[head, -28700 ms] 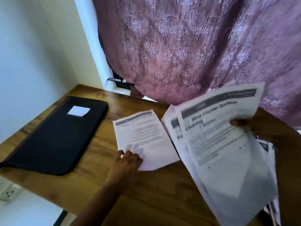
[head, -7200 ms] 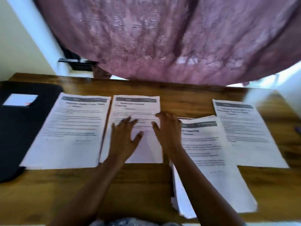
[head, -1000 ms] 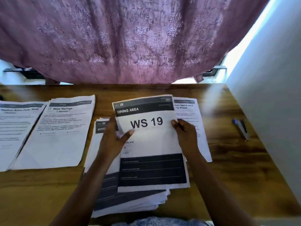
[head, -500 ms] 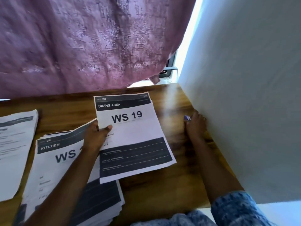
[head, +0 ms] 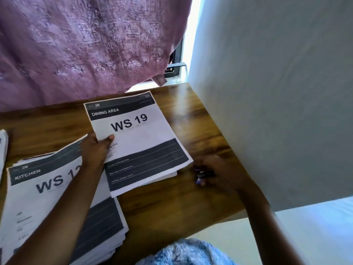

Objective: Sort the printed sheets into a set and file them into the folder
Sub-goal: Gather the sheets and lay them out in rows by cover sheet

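A small set of sheets topped by a cover reading "DINING AREA WS 19" (head: 145, 134) lies on the wooden table (head: 172, 205). My left hand (head: 95, 148) pinches its left edge, thumb on top. To the left lies a thicker stack with a "KITCHEN" cover (head: 47, 190), partly under my left forearm. My right hand (head: 219, 175), blurred, grips a small dark stapler (head: 204, 174) just right of the set's lower right corner. The folder is out of view.
A white wall (head: 277, 92) rises along the table's right edge. A purple curtain (head: 86, 44) hangs over the far edge, with a window frame (head: 176, 67) behind it. The edge of another sheet (head: 2, 142) shows at far left.
My right hand left the spot by the wall and came toward me holding the stapler, now beside the set's lower right corner. My left hand still holds the WS 19 set.
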Available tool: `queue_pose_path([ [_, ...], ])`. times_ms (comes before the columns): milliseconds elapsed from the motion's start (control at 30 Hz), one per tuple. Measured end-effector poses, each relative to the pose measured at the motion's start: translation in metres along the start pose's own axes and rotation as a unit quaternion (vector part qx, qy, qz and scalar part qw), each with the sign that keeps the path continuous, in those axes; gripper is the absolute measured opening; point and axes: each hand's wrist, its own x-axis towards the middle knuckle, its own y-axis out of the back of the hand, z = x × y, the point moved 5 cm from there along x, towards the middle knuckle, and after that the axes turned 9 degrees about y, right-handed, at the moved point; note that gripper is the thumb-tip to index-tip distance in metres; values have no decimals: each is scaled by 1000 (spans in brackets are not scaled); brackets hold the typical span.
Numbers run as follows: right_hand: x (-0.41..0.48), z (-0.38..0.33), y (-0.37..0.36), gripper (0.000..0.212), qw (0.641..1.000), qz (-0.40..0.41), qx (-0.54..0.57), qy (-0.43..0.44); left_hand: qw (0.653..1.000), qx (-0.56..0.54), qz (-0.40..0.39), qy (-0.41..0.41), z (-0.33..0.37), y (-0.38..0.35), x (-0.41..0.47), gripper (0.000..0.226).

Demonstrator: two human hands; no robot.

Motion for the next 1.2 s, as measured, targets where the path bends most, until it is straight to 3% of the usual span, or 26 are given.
queue_pose_path([
  [67, 10, -21, 25, 35, 986, 122, 115, -11, 1000, -13, -11, -7, 8, -12, -2, 41],
  [100, 16, -35, 42, 35, 972, 205, 113, 6, 1000, -17, -15, -16, 15, -20, -3, 40],
  [167, 28, -62, 69, 28, 938, 345, -2, 43, 999, -1, -14, -33, 29, -41, 0, 41],
  [233, 49, -71, 81, 22, 917, 391, -47, 58, 999, 6, -21, -47, 45, -69, 3, 41],
  [333, 95, -62, 71, 25, 952, 291, -47, 76, 997, 17, -41, -63, 56, -115, 7, 40],
  [433, 135, -27, 40, 53, 981, 136, -136, 23, 992, 99, -53, -58, 51, -146, 7, 40],
  [500, 147, 2, 21, 66, 976, 51, -209, -30, 976, 177, -50, -112, 52, -151, 1, 38],
  [567, 150, 25, 12, 70, 963, 14, -264, -51, 926, 306, 14, -221, 56, -144, -7, 42],
  [633, 148, 35, 12, 71, 954, 22, -295, -50, 857, 435, 59, -268, 47, -133, -8, 54],
  [733, 148, 39, 14, 71, 950, 32, -306, -52, 805, 555, -29, -207, 12, -125, 6, 69],
  [800, 149, 40, 13, 72, 952, 38, -299, -59, 807, 559, -59, -178, -3, -122, 13, 70],
  [1000, 151, 39, 12, 73, 953, 59, -290, -68, 815, 558, -11, -157, -2, -99, 35, 72],
  [1200, 153, 42, 15, 73, 952, 65, -294, -60, 805, 563, -27, -186, -2, -106, 27, 70],
])
